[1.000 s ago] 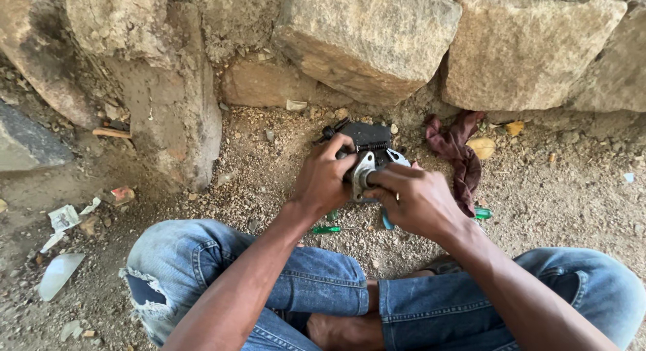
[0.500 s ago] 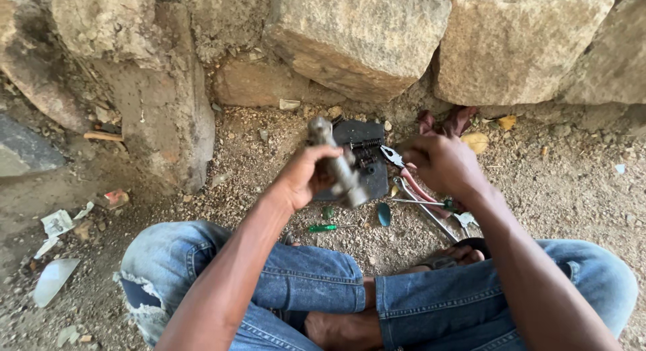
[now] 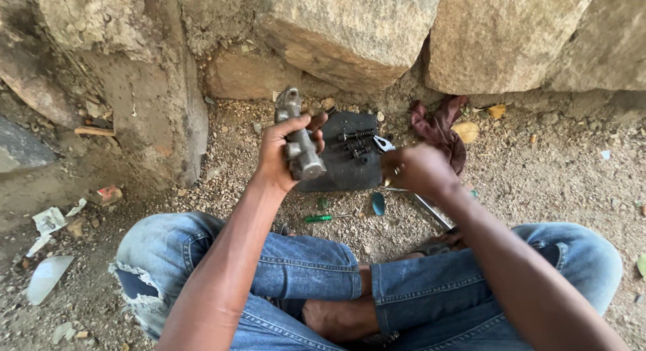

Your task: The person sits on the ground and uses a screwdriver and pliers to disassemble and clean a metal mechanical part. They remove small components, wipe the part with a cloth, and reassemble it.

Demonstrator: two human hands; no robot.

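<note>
The grey metal part [image 3: 298, 139], a single stubby casting, sits in the left hand [image 3: 281, 152], whose fingers wrap tight around its middle; it is lifted clear of the ground, just above the near-left edge of the one black mat [image 3: 343, 173]. Its long axis runs almost upright with a slight tilt: the broad round end points down and toward the person, the narrower knobbed end points up toward the stone wall [image 3: 350, 35]. The right hand [image 3: 417, 169] is curled closed at the right edge of the mat; what it grips, if anything, I cannot tell, though a thin metal tool [image 3: 431, 210] lies on the dirt just below it. On the mat lie a few dark bolts [image 3: 355, 137], about three, and one small bright metal piece [image 3: 383, 144]. One green-handled screwdriver [image 3: 317, 218] and one small blue-green oval thing [image 3: 378, 204] lie on the gravel near the knees. One dark red rag [image 3: 441, 126] lies bunched against the stones.
</note>
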